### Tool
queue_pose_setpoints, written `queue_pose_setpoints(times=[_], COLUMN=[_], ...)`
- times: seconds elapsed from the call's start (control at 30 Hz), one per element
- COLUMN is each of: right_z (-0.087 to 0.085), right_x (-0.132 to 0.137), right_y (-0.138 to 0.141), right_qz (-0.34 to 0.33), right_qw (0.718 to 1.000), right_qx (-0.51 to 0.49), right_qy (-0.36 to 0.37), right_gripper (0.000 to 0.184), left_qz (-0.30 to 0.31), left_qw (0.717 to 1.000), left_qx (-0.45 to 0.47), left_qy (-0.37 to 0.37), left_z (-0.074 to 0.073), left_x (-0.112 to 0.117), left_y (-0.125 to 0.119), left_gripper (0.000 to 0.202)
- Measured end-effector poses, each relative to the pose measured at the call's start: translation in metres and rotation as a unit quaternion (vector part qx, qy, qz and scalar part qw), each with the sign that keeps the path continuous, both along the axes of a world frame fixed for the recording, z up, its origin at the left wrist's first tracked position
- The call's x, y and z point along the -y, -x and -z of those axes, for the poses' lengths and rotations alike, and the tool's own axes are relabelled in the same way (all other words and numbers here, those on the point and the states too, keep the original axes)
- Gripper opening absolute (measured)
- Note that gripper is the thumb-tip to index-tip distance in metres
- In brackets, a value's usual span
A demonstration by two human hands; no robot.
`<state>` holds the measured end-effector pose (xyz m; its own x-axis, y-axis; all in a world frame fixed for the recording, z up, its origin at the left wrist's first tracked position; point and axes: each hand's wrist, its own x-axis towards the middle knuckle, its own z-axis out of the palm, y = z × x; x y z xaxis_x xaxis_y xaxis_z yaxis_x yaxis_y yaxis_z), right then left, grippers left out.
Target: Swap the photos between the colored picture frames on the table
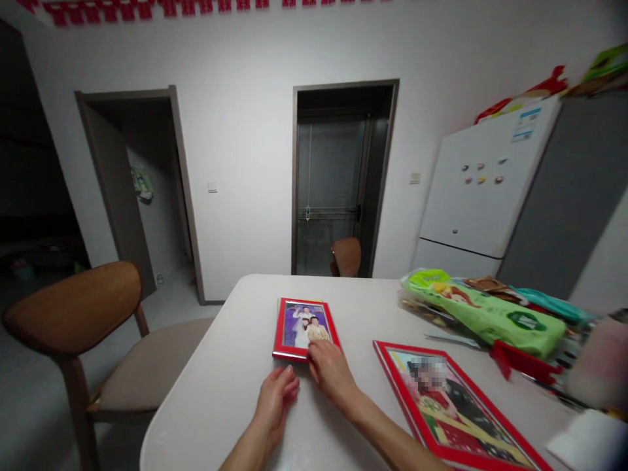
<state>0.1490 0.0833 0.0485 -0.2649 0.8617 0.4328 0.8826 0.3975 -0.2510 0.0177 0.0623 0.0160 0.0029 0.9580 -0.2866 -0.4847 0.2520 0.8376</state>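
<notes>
A small red-framed photo (303, 324) lies flat on the white table (220, 386), on top of a thin stack of similar frames. My right hand (330, 369) rests on the near right corner of that frame, fingers laid flat on it. My left hand (275, 396) lies on the tabletop just below the frame's near edge, fingers loosely curled and holding nothing. A larger red-framed photo (454, 409) lies flat to the right, close to my right forearm.
A green plastic package (485, 311) and other packets crowd the table's right side, with a red object (523, 363) beside them. A wooden chair (83, 340) stands at the left. A white fridge (483, 190) is at the back right; two doorways open in the far wall.
</notes>
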Motion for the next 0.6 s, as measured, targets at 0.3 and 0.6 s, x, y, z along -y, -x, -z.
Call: queue_pose_setpoints(times=[0.3,0.6], right_z=[-0.006,-0.031], right_x=[0.034,0.084], right_y=[-0.009,-0.029], right_qz=[0.023,0.08], right_qw=[0.998,0.829], right_qx=[-0.056,-0.527], right_qy=[0.015,0.171], right_gripper=[0.023,0.055], left_qz=[-0.053,0.009], left_qw=[0.999,0.956], left_qx=[0.012,-0.178], left_qy=[-0.003,-0.234], left_z=[-0.01,-0.064], left_x=[-0.015,0.065], left_y=[-0.013,-0.014], left_gripper=[0.018,0.022])
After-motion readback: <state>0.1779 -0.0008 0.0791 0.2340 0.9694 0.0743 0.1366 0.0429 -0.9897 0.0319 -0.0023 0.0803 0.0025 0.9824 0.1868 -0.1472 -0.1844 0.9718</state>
